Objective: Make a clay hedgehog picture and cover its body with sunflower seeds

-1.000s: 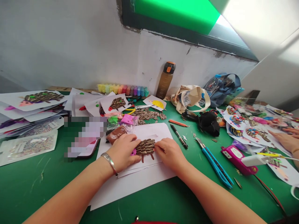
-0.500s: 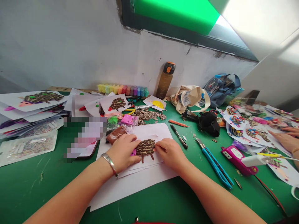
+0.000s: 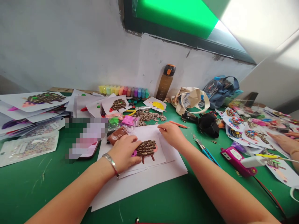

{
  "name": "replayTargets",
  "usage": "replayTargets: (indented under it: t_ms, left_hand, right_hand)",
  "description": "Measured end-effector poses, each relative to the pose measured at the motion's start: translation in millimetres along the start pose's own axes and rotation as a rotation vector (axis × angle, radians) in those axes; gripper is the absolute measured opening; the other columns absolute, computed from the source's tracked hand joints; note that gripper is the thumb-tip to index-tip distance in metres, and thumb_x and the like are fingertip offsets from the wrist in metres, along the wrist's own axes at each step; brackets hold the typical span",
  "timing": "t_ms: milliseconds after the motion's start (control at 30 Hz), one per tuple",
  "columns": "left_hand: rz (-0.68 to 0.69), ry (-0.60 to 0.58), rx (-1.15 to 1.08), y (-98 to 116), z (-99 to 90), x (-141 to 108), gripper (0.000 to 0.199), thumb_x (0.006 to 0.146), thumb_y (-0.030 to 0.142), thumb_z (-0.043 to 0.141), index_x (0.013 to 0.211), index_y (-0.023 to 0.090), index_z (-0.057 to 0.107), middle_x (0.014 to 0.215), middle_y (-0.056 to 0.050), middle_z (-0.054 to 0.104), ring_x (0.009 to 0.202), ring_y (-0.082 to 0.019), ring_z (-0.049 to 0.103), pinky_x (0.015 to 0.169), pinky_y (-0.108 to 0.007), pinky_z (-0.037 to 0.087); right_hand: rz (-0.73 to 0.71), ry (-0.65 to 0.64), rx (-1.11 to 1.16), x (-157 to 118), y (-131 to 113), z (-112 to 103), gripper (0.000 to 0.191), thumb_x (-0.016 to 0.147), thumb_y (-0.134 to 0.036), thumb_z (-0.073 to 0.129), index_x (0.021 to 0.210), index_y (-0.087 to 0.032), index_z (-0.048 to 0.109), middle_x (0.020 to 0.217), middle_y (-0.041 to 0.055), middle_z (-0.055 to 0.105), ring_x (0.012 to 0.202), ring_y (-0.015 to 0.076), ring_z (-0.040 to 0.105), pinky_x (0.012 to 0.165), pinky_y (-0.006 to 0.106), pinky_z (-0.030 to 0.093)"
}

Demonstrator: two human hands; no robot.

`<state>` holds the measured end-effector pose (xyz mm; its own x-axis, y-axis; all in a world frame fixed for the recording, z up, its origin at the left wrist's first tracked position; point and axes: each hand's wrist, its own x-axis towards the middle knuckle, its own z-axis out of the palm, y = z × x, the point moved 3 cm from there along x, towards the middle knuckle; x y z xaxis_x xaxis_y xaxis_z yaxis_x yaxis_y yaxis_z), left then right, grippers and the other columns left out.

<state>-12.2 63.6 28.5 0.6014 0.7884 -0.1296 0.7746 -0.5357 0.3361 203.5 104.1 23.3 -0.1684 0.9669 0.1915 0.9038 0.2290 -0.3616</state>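
A hedgehog picture lies on small white sheets, its body covered with striped sunflower seeds. It has purple clay on the left end, pink clay on the right end and brown legs. My left hand lies open on the paper at the picture's left side, partly covering the purple end. My right hand is over the upper right part of the large white paper, apart from the hedgehog. Its fingers are curled together, and what they hold, if anything, is hidden. A brown clay packet sits just behind my left hand.
Behind the papers lies a pile of sunflower seeds. An orange pencil, a blue utility knife and a magenta glue-gun-like device are on the right. A phone and stacked pictures are on the left. Another person's hand is far right.
My right hand has moved up and away from the hedgehog's right end, uncovering the pink clay there. My left hand stays on the paper.
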Motion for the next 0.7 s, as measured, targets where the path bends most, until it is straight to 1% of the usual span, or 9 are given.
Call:
replayTargets:
  t_ms: [67,167,300,400,467,533,633,667,700]
  left_hand:
    - [-0.008,-0.004,-0.002,0,0.2,0,0.049,0.075,0.037,0.065,0.12,0.018,0.06,0.121,-0.012,0.055,0.107,-0.031,0.049,0.093,-0.044,0.041]
    - [-0.012,0.001,-0.012,-1,0.6,-1,0.049,0.074,0.038,0.066,0.119,0.019,0.061,0.119,-0.011,0.056,0.107,-0.031,0.049,0.092,-0.043,0.041]
    - [0.003,0.033,0.0,-2,3.0,-1,0.044,0.074,0.038,0.066,0.114,0.02,0.063,0.117,-0.01,0.056,0.105,-0.03,0.05,0.091,-0.042,0.041]
    - [0.021,0.051,0.017,-3,5.0,-1,0.043,0.073,0.04,0.066,0.112,0.021,0.063,0.117,-0.009,0.057,0.103,-0.029,0.051,0.09,-0.041,0.041]
    - [0.019,0.047,0.013,-4,5.3,-2,0.045,0.073,0.039,0.066,0.115,0.021,0.061,0.119,-0.009,0.056,0.104,-0.029,0.05,0.09,-0.04,0.041]
    - [0.006,0.028,0.002,-4,4.7,-2,0.047,0.074,0.038,0.065,0.117,0.021,0.06,0.12,-0.009,0.056,0.105,-0.029,0.05,0.091,-0.04,0.041]
    - [-0.001,0.006,-0.007,-3,2.9,-1,0.047,0.074,0.038,0.065,0.118,0.021,0.06,0.119,-0.01,0.055,0.105,-0.029,0.049,0.09,-0.04,0.041]
    - [0.002,0.007,-0.009,-2,2.3,-1,0.047,0.074,0.038,0.065,0.117,0.021,0.06,0.118,-0.01,0.056,0.104,-0.029,0.05,0.09,-0.04,0.041]
    - [0.007,0.013,-0.011,-2,1.8,-1,0.046,0.074,0.038,0.065,0.117,0.021,0.061,0.117,-0.01,0.056,0.103,-0.029,0.05,0.09,-0.041,0.041]
  right_hand:
    - [-0.012,-0.002,-0.029,18,4,5,0.03,0.086,-0.012,0.044,0.092,-0.021,0.072,0.093,0.0061,0.067,0.086,0.0182,0.059,0.071,0.026,0.039]
    - [-0.031,-0.016,-0.073,37,8,14,0.028,0.084,-0.011,0.046,0.085,-0.02,0.072,0.089,0.0071,0.065,0.084,0.0189,0.057,0.069,0.026,0.037]
    - [-0.05,-0.036,-0.097,46,13,24,0.025,0.084,-0.011,0.046,0.074,-0.018,0.068,0.081,0.0068,0.062,0.079,0.0186,0.055,0.067,0.026,0.036]
    - [-0.034,-0.028,-0.094,47,14,27,0.023,0.085,-0.01,0.045,0.076,-0.017,0.065,0.083,0.0079,0.061,0.08,0.0191,0.055,0.07,0.027,0.037]
    - [-0.014,-0.005,-0.087,44,12,24,0.022,0.087,-0.01,0.043,0.082,-0.017,0.063,0.088,0.0097,0.061,0.081,0.0198,0.055,0.072,0.028,0.038]
    - [0.009,0.029,-0.073,36,8,17,0.022,0.09,-0.012,0.039,0.089,-0.017,0.061,0.091,0.0104,0.062,0.081,0.0202,0.056,0.072,0.029,0.039]
    - [0.019,0.057,-0.026,10,-1,1,0.024,0.094,-0.016,0.034,0.095,-0.019,0.058,0.082,0.0052,0.064,0.076,0.0182,0.057,0.071,0.028,0.04]
    - [-0.002,0.058,0.007,-1,-4,-4,0.023,0.094,-0.018,0.035,0.095,-0.02,0.058,0.083,0.0033,0.065,0.077,0.0171,0.058,0.071,0.026,0.041]
    - [-0.049,0.077,0.098,-12,-8,-9,0.021,0.093,-0.019,0.039,0.093,-0.021,0.06,0.085,0.0028,0.066,0.079,0.0167,0.059,0.072,0.026,0.041]
